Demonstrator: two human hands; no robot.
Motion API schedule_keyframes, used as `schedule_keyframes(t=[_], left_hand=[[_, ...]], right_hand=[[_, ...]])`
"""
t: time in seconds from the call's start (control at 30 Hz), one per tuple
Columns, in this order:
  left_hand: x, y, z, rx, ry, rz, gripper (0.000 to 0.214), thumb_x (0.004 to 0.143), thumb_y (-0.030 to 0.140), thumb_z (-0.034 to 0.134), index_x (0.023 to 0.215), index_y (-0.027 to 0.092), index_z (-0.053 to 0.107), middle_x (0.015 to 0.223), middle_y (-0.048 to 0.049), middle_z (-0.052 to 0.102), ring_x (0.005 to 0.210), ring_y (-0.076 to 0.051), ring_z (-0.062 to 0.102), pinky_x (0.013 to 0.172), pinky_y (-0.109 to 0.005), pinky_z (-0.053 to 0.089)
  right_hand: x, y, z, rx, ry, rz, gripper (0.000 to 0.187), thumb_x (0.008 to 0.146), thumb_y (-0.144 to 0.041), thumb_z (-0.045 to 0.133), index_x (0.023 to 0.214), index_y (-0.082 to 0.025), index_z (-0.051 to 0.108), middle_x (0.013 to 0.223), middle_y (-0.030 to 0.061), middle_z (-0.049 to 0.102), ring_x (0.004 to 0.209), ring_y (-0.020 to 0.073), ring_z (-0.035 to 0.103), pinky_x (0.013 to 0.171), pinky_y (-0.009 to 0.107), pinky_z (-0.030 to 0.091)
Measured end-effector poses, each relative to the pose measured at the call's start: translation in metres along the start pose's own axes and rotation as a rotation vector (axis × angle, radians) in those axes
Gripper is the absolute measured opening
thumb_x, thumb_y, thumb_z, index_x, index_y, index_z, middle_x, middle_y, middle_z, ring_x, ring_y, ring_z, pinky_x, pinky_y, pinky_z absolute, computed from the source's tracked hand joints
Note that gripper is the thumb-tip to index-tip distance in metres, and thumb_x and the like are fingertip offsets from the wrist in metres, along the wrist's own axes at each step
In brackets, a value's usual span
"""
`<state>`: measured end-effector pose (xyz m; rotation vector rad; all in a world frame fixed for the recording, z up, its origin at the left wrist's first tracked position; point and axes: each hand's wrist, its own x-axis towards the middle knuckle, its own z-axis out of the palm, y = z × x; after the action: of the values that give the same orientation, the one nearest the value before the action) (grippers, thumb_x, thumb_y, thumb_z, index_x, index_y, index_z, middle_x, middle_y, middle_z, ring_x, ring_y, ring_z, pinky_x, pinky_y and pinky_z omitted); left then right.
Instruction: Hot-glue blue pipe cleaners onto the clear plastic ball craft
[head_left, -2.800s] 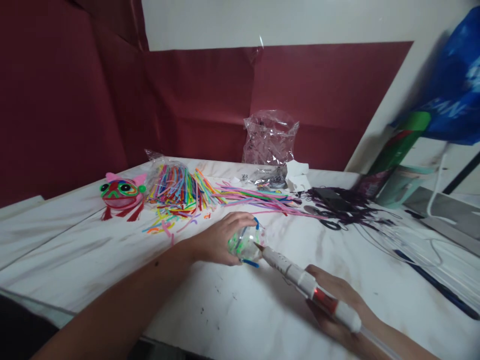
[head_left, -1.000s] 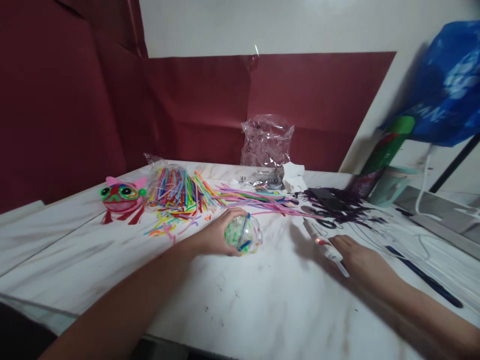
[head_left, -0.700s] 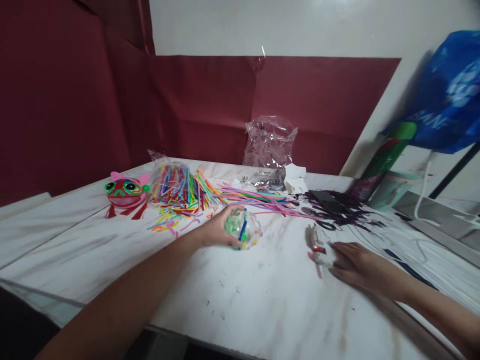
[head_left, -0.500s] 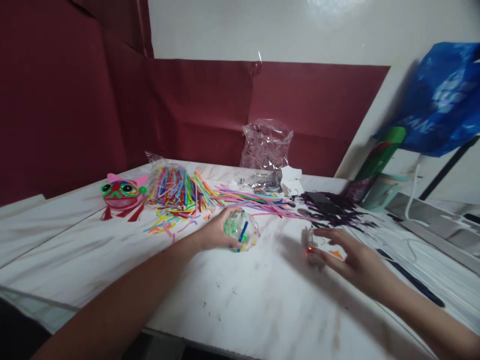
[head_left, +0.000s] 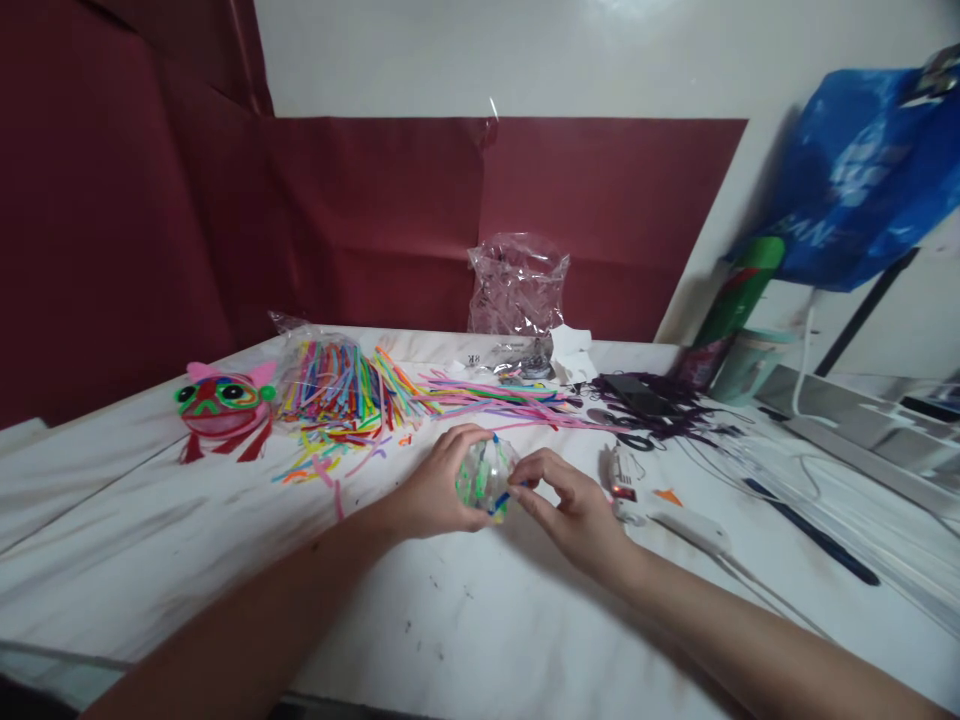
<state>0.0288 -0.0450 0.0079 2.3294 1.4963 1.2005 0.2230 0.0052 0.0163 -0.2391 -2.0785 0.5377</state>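
Note:
My left hand (head_left: 442, 485) is wrapped round the left side of a clear plastic ball (head_left: 480, 470) with green and blue strips on it, held just above the table. At the ball's right side, my right hand (head_left: 566, 500) has its thumb and forefinger pinched together beside a blue strip (head_left: 501, 502). Whatever lies between those fingertips is too small to make out. A white glue gun (head_left: 694, 528) with a small red light rests on the table right of my right hand, its cord running towards me.
A pink and red animal-faced craft piece (head_left: 223, 405) stands at the left. Colourful pipe cleaners (head_left: 337, 385) spill from a clear bag. Behind are a crumpled plastic bag (head_left: 519, 285), dark purple strands (head_left: 682, 410) and scissors (head_left: 634, 441). A dark blue strip (head_left: 814, 535) lies at the right.
My right hand has let go of the glue gun, leaving it on the table, and moved left to the ball. The left hand still holds the ball, now turned a little. The view has shifted slightly.

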Motion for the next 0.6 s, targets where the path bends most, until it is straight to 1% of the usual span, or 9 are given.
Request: schedule_keyframes(t=[0.07, 0.2, 0.37, 0.5, 0.6], left_hand=[[0.0008, 0.0008, -0.0010, 0.011, -0.014, 0.001, 0.082, 0.055, 0.026, 0.081, 0.126, 0.019, 0.040, 0.130, -0.0130, 0.044, 0.125, -0.029, 0.042, 0.108, -0.043, 0.036], [0.0028, 0.0041, -0.0024, 0.032, -0.047, -0.008, 0.082, 0.055, 0.027, 0.080, 0.127, 0.020, 0.040, 0.131, -0.0134, 0.044, 0.126, -0.030, 0.042, 0.108, -0.044, 0.036], [0.0041, 0.0084, -0.0011, 0.080, -0.086, 0.019, 0.082, 0.055, 0.023, 0.078, 0.128, 0.019, 0.041, 0.132, -0.0145, 0.044, 0.128, -0.032, 0.041, 0.110, -0.045, 0.035], [0.0028, 0.0087, 0.0002, 0.090, -0.099, 0.045, 0.082, 0.056, 0.023, 0.077, 0.129, 0.021, 0.040, 0.133, -0.0131, 0.044, 0.128, -0.032, 0.040, 0.110, -0.045, 0.035], [0.0015, 0.0075, -0.0009, 0.097, -0.117, 0.070, 0.082, 0.056, 0.023, 0.077, 0.130, 0.022, 0.039, 0.134, -0.0131, 0.043, 0.128, -0.032, 0.040, 0.110, -0.045, 0.034]], right_hand=[[0.0005, 0.0019, -0.0028, 0.011, -0.020, -0.005, 0.008, 0.090, -0.020, 0.056, 0.083, -0.021, 0.060, 0.076, 0.0033, 0.062, 0.071, 0.0163, 0.059, 0.063, 0.029, 0.050], [0.0031, 0.0054, -0.0048, 0.005, -0.039, -0.050, 0.015, 0.092, -0.027, 0.055, 0.080, -0.021, 0.061, 0.074, 0.0043, 0.063, 0.073, 0.0176, 0.061, 0.066, 0.031, 0.050], [0.0055, 0.0050, -0.0070, -0.024, -0.063, -0.067, 0.019, 0.093, -0.032, 0.053, 0.080, -0.021, 0.061, 0.073, 0.0045, 0.062, 0.073, 0.0182, 0.059, 0.065, 0.032, 0.049], [0.0053, 0.0068, -0.0071, -0.073, -0.048, -0.086, 0.022, 0.094, -0.036, 0.052, 0.078, -0.022, 0.060, 0.074, 0.0048, 0.061, 0.076, 0.0199, 0.056, 0.068, 0.035, 0.047], [0.0042, 0.0088, -0.0055, -0.071, -0.044, -0.086, 0.025, 0.093, -0.038, 0.051, 0.075, -0.021, 0.058, 0.073, 0.0045, 0.060, 0.076, 0.0199, 0.055, 0.067, 0.035, 0.047]])
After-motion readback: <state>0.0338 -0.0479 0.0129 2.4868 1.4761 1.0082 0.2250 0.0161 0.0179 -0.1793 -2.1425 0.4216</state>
